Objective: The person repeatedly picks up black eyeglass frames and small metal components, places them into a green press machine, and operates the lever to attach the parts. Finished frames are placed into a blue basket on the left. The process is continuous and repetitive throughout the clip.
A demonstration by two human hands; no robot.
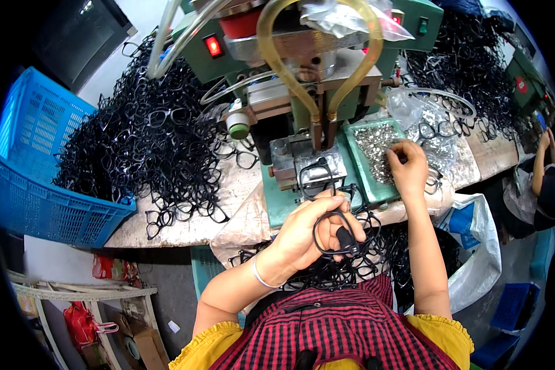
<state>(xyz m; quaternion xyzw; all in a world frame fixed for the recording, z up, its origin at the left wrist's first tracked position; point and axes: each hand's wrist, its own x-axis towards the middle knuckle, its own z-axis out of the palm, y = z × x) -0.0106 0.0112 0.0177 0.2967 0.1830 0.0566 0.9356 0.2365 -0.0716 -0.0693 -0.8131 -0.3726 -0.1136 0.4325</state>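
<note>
A black eyeglass frame (350, 249) is gripped in my left hand (305, 231), in front of the machine's metal block (308, 161). One of its rims hangs by my fingers; the other reaches up to the block, and I cannot tell whether they touch. My right hand (412, 169) is over the right side of a green tray (356, 163) heaped with small shiny metal parts (374, 148). Its thumb and forefinger are pinched together at the parts; whatever may be between them is too small to make out.
A green press machine (345, 80) with yellowish tubes rises ahead. Piles of black eyeglass frames (148, 135) lie left and right on the table, with more on my lap (333, 271). A blue crate (49, 191) stands left, a white sack (484, 259) right. Another person's arm (539, 163) shows far right.
</note>
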